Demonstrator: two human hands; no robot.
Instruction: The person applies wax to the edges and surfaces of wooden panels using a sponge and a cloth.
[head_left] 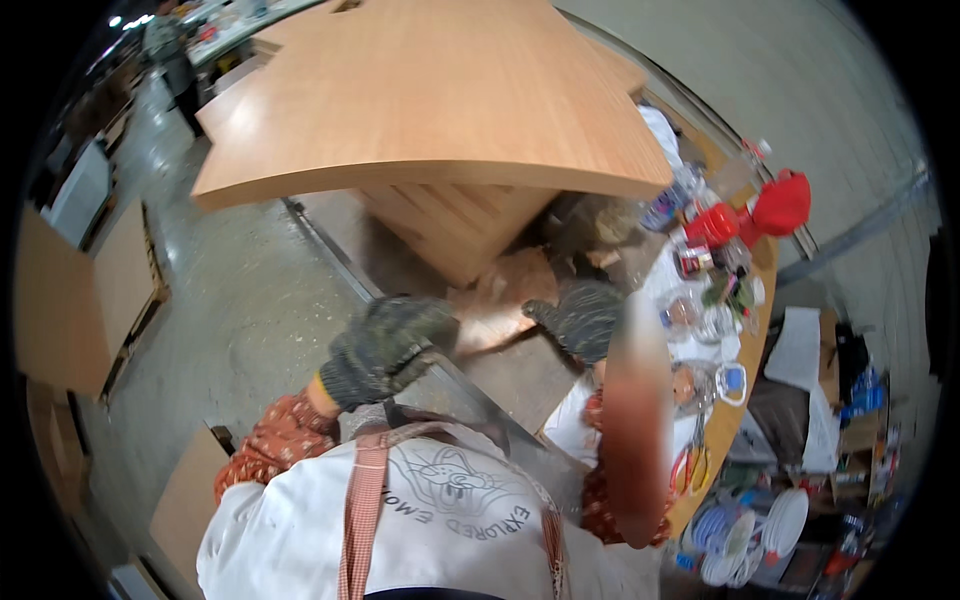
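My left hand (395,345), in a dark patterned knit glove, is curled closed beside the metal frame (345,262). Whatever it may hold is hidden. My right hand (583,318), gloved alike, has its thumb stretched toward the left, apart from the fingers. Between the hands lies a crumpled brown sheet (508,295), close to the right thumb; contact is unclear. Above them a large pale wood panel (430,100) lies flat with its near edge toward me. Beneath it is a smaller wooden piece (450,235) with slanted grooves. A blurred reddish-brown shape (638,430) covers much of my right forearm.
At the right, a curved wooden table (762,290) carries plastic bottles (683,310), a red container (780,205) and scissors (692,465). White spools (785,520) sit below it. Cardboard sheets (125,290) stand at the left. A person (170,60) is at the far left.
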